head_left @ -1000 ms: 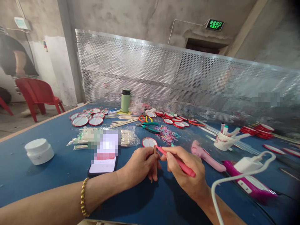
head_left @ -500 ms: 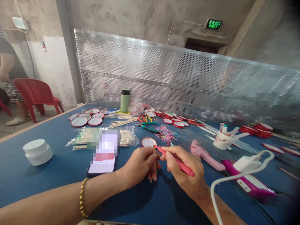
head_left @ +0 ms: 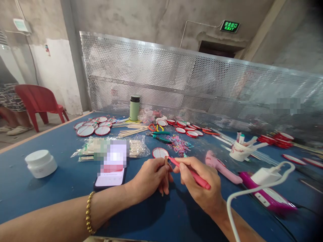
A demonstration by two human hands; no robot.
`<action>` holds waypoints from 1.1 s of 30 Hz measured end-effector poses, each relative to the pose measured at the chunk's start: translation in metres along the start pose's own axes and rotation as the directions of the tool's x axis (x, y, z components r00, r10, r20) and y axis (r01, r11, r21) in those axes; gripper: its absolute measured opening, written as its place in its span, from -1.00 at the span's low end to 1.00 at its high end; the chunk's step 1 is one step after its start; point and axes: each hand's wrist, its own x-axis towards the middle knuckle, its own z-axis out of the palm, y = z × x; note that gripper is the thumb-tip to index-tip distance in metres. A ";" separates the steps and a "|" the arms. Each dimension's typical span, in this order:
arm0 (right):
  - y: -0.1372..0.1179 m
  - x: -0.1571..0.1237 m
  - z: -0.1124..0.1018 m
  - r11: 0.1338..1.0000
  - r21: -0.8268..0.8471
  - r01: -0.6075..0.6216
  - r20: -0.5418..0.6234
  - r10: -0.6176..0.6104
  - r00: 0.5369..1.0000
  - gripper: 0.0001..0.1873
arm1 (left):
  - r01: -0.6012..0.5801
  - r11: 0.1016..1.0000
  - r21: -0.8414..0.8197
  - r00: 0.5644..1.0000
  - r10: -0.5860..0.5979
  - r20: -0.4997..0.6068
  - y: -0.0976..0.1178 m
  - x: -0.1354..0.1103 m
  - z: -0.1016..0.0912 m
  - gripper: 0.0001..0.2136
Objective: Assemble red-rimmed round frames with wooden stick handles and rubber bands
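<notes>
My left hand [head_left: 150, 177] is closed round a thin wooden stick [head_left: 166, 160], held upright over the blue table [head_left: 37, 195]. My right hand [head_left: 202, 186] grips a red pen-shaped tool [head_left: 191, 173], and its tip touches the top of the stick. A gold bead bracelet sits on my left wrist. Just beyond the hands lies a round red-rimmed white disc [head_left: 159, 153]. A phone [head_left: 110, 178] lies to the left of my left hand.
A white jar [head_left: 41, 163] stands at the left. Bagged wooden sticks [head_left: 136, 148], several red-rimmed discs [head_left: 85, 130], scissors [head_left: 155, 127], pliers, coloured rubber bands [head_left: 179, 144], a green flask [head_left: 134, 108], a pink glue gun [head_left: 219, 166], a magenta device with white charger [head_left: 267, 196] and a cup of pens [head_left: 238, 151] surround them.
My hands have hardly moved on the stick and tool. A person beside the red chair at the far left has shifted further left.
</notes>
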 end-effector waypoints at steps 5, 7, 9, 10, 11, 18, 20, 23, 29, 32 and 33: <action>-0.001 0.000 0.000 1.000 0.004 -0.001 0.000 0.001 1.000 -0.84 | -0.003 1.000 0.009 1.000 0.003 0.008 -0.001 0.000 -0.001 -0.75; -0.001 0.000 0.000 1.000 0.005 -0.001 0.004 0.001 1.000 -0.84 | -0.006 1.000 0.012 1.000 0.006 0.005 -0.001 0.000 -0.001 -0.75; -0.001 0.000 0.000 1.000 0.007 -0.005 0.010 0.005 1.000 -0.84 | -0.007 1.000 0.012 1.000 0.007 0.002 -0.001 0.000 -0.001 -0.76; -0.001 0.000 0.000 1.000 0.009 -0.007 0.011 0.007 1.000 -0.84 | -0.008 1.000 0.011 1.000 0.008 0.002 -0.001 0.000 -0.001 -0.76; -0.001 0.000 0.000 1.000 0.010 -0.009 0.010 0.009 1.000 -0.84 | -0.010 1.000 0.011 1.000 0.010 0.003 -0.002 0.000 -0.001 -0.76; 0.000 0.000 0.000 1.000 0.004 0.006 -0.009 -0.006 1.000 -0.84 | -0.007 1.000 0.022 1.000 0.007 0.005 -0.002 0.000 -0.001 -0.75; 0.000 0.000 0.000 1.000 0.008 0.004 -0.005 -0.004 1.000 -0.84 | -0.003 1.000 0.025 1.000 0.003 0.003 -0.001 0.000 0.000 -0.75; 0.000 0.001 0.000 1.000 0.013 0.005 -0.004 -0.005 1.000 -0.84 | 0.006 1.000 0.028 1.000 -0.006 0.001 0.001 -0.001 0.000 -0.76; 0.000 0.000 0.000 1.000 -0.012 0.001 -0.017 -0.001 1.000 -0.84 | 0.001 1.000 0.023 1.000 -0.001 0.004 0.000 0.000 -0.001 -0.76; 0.000 0.000 0.000 1.000 -0.015 -0.004 -0.016 0.004 1.000 -0.84 | -0.006 1.000 0.024 1.000 0.006 0.008 -0.001 0.000 -0.002 -0.76; 0.000 0.000 0.000 1.000 -0.012 -0.002 -0.015 0.002 1.000 -0.84 | -0.008 1.000 0.023 1.000 0.008 0.010 -0.002 0.000 -0.002 -0.76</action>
